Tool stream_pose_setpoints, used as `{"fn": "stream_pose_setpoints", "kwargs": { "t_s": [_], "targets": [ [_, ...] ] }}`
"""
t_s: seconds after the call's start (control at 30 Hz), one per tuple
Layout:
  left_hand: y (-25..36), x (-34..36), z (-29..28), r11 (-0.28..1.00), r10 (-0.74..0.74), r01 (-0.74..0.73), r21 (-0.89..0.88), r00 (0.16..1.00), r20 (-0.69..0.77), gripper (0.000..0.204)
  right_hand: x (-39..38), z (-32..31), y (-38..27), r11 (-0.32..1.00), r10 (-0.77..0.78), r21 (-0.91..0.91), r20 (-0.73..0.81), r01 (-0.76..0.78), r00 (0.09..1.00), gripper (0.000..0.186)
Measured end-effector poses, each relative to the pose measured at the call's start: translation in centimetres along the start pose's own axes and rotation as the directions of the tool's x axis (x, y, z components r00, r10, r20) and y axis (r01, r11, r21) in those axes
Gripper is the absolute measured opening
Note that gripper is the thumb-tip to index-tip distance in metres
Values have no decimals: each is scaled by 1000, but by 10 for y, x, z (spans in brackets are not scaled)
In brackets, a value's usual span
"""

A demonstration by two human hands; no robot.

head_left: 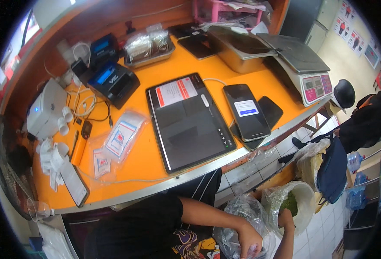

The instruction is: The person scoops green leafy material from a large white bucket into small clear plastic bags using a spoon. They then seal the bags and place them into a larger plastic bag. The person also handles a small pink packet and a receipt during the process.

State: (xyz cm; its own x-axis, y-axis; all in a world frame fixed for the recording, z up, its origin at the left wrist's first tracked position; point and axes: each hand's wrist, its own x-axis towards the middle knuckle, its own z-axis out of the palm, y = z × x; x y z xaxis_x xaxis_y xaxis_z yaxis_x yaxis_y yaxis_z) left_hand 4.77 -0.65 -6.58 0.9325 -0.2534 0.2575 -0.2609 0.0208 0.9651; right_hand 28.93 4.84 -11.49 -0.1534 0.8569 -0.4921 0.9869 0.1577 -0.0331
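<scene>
My left hand [249, 238] reaches across from a black sleeve, its fingers closed on a clear plastic bag [232, 220] at the lower right. What lies inside that bag is hard to make out. Beside it stands a white bucket [304, 211] lined with clear plastic, holding a green, crumbly, leaf-like material [290, 203]. My right hand [286, 219] is down inside the bucket at the edge of the green material. Its fingers are curled, and anything between them is hidden.
An orange table [156, 190] carries a tablet [190, 129], phones [246, 112], a card terminal [114, 82], a small printer [46, 110] and plastic packets [121, 138]. Farther back are a metal tub [238, 62] and a scale [313, 88]. Bags [333, 170] stand beyond the bucket.
</scene>
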Motion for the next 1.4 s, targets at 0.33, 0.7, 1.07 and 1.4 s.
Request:
{"fn": "stream_pose_setpoints", "kwargs": {
  "t_s": [0.33,0.7,1.07,1.4],
  "targets": [
    [17,-7,1,988,-112,116,-97,992,52,37,-12,-15,-31,900,-12,426,-173,86,985,23],
    [7,-19,-2,975,-220,220,-10,975,14,65,16,18,6,910,-82,359,-333,207,939,26],
    [90,-48,-64,970,-238,240,-45,883,-404,65,8,3,4,326,439,945,-140,-12,887,14],
    [82,-55,-79,975,-172,217,-48,604,-778,58,-14,-31,8,272,579,962,-136,-34,804,16]
  ]
}}
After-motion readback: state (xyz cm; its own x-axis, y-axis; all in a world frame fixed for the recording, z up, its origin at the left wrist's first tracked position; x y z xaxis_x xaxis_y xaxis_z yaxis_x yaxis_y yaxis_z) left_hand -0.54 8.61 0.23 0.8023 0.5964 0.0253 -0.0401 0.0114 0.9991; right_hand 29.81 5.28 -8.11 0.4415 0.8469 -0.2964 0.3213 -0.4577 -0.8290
